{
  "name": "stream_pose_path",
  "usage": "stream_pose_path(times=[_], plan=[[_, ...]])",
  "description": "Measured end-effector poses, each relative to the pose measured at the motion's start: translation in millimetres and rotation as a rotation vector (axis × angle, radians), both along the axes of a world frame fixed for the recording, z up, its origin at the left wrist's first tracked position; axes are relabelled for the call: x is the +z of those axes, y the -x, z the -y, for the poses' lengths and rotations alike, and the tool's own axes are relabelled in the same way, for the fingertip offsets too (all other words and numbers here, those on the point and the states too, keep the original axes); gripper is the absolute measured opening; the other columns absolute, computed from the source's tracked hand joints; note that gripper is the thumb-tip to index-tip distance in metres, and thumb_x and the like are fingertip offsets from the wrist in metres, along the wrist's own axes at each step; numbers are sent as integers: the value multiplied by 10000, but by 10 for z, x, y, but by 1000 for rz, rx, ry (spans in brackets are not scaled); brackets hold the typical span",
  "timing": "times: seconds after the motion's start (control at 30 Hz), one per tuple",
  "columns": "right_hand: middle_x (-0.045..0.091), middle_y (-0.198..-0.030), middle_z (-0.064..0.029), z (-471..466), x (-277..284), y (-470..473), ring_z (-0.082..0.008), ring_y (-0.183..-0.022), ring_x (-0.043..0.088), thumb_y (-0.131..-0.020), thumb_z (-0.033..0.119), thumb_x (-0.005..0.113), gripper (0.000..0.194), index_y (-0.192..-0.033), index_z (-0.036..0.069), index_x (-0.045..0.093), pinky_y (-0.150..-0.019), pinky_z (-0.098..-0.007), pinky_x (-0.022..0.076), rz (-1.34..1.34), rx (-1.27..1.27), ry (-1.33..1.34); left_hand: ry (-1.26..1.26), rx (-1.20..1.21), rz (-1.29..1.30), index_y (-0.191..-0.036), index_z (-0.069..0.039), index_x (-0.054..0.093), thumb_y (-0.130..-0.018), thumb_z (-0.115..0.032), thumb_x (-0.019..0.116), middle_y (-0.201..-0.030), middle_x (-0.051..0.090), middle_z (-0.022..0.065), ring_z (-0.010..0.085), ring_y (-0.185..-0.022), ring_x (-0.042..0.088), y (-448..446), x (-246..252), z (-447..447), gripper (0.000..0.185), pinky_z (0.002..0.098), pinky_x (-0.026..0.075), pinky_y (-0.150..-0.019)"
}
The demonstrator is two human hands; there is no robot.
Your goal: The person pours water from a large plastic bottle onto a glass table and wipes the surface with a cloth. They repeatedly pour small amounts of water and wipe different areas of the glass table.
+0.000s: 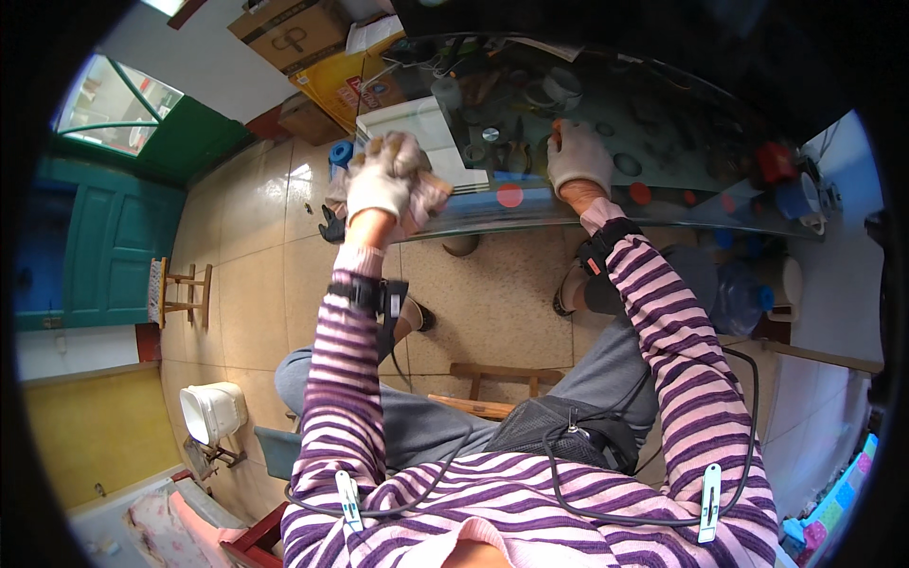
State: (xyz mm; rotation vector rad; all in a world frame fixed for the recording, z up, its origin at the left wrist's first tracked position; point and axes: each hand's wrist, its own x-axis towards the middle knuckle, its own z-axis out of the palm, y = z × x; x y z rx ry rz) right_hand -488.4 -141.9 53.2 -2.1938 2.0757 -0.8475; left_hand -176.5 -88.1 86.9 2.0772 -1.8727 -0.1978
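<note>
My left hand [387,170], in a pale work glove with a soiled fingertip area, grips a crumpled pinkish cloth [426,199] at the left end of a glass-topped table [603,213]. Blur softens the hand's outline. My right hand [579,160], in a similar glove, rests over the glass with its fingers curled around a small orange thing [557,126], of which only a bit shows. Between the hands lie a pair of pliers [519,155] and a round metallic disc [491,133]. White flat panels [426,135] lie beside my left hand.
Cardboard boxes [291,35] stand beyond the table's left end. A blue roll [341,153] is beside the cloth. At the right are a red object [774,162], a blue-and-white container [797,197] and a large water bottle [738,298] below. A wooden stool [188,292] and white bucket [213,412] stand left.
</note>
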Motion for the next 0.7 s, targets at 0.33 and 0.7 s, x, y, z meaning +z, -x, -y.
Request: stream_pose_path(times=[0.33, 0.7], plan=[[701, -1120, -132, 10, -28, 22, -370, -1057, 700, -972, 250, 683, 200, -1141, 144, 687, -875, -489, 578, 37, 22, 43, 78, -290, 263, -1510, -249, 557, -1031, -400, 560, -1481, 602, 170, 438, -1353, 576, 1002, -89, 389, 503, 495, 446, -1148], [693, -1112, -152, -13, 40, -10, -375, -1036, 703, -960, 251, 703, 171, -1082, 132, 683, -863, -490, 579, 18, 14, 18, -295, 0, -15, -1387, -168, 680, -932, -386, 765, -1527, 596, 152, 375, -1482, 465, 210, 54, 217, 512, 471, 359, -1245]])
